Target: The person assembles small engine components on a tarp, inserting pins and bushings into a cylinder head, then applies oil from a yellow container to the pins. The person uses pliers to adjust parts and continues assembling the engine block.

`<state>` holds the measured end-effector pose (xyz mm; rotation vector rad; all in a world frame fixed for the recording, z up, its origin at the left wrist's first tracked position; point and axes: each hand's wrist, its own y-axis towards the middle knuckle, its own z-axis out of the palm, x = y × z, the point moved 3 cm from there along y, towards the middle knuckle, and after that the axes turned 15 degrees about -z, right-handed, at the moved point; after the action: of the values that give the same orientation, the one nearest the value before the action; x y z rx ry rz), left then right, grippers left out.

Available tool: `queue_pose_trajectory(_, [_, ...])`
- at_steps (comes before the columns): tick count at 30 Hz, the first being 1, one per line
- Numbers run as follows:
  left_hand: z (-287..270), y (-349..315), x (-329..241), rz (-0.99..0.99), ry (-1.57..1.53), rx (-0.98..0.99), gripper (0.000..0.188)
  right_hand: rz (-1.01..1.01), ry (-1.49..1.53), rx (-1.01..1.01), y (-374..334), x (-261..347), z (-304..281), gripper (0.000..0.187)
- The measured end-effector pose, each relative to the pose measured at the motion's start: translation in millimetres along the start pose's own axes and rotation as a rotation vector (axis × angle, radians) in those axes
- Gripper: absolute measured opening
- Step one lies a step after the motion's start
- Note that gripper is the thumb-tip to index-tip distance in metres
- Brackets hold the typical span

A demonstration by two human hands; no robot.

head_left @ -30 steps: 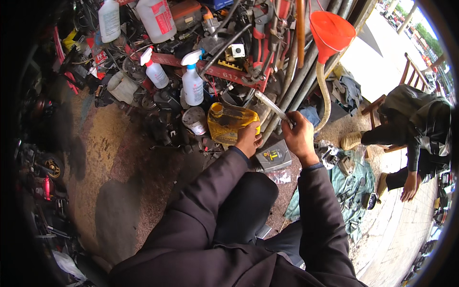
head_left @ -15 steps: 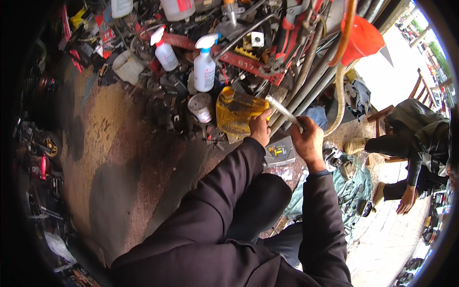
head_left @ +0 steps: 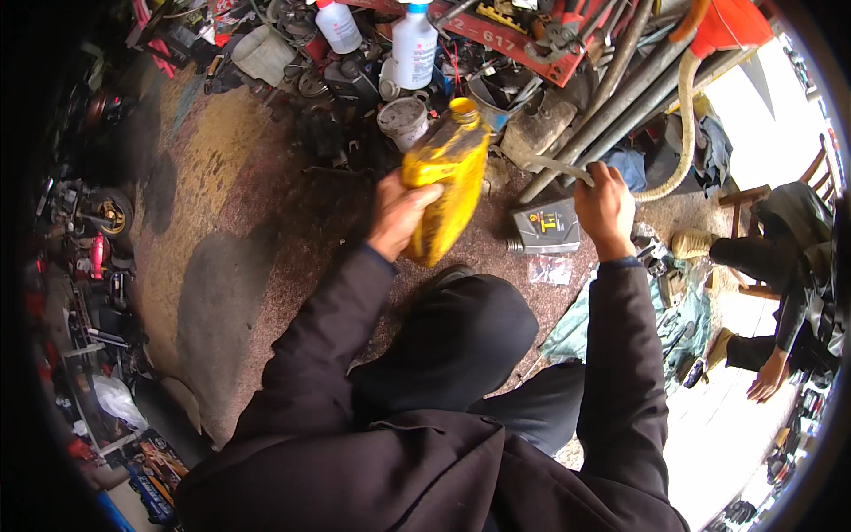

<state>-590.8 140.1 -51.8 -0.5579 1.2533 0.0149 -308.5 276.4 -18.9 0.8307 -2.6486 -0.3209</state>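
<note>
My left hand [head_left: 403, 213] is wrapped round a grimy yellow plastic jug [head_left: 452, 186], lifted over the floor in front of my knee. The jug's neck [head_left: 463, 108] points up and away, with no cap showing on it. Closed round a pale see-through hose [head_left: 684, 115] is my right hand [head_left: 605, 208]. A short length of the hose sticks out leftward from my fingers, and its free end is blurred. The rest loops right and up to an orange-red funnel [head_left: 731, 31]. A grey oil bottle [head_left: 547, 228] lies on the floor between my hands.
Metal pipes [head_left: 612, 120] slant toward the right hand. A dirty white tub [head_left: 403, 122], spray bottles [head_left: 414, 49] and a red metal bar [head_left: 487, 40] sit among cluttered tools. Right, a person [head_left: 780, 266] sits near a green cloth [head_left: 576, 332] strewn with parts.
My left hand has picked up the yellow jug from beside the pipes and brought it left and nearer. My right hand, still gripping the hose, has moved right; the hands are farther apart.
</note>
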Motion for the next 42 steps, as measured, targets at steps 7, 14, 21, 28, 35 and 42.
queue_pose_trajectory(7, [-67,-72,-19,-0.034,0.202,-0.199,0.041,-0.043,-0.071,0.259,-1,-15,49,0.021])
queue_pose_trajectory(14, [-105,-96,-10,-0.068,0.424,-0.271,0.043,-0.150,-0.072,0.279,-6,-29,74,0.027])
queue_pose_trajectory(21, [-111,-99,-16,-0.154,0.546,-0.247,0.036,-0.033,0.034,0.212,-30,-26,89,0.027])
queue_pose_trajectory(28, [-98,-100,4,-0.189,0.487,-0.068,0.043,0.081,0.401,0.151,-105,2,111,0.023])
queue_pose_trajectory(35, [-81,-86,7,-0.107,0.830,-0.064,0.039,0.640,1.012,0.362,-194,17,129,0.031])
queue_pose_trajectory(42, [-55,-67,-10,-0.037,0.952,0.053,0.041,0.835,1.043,0.304,-250,1,110,0.028])
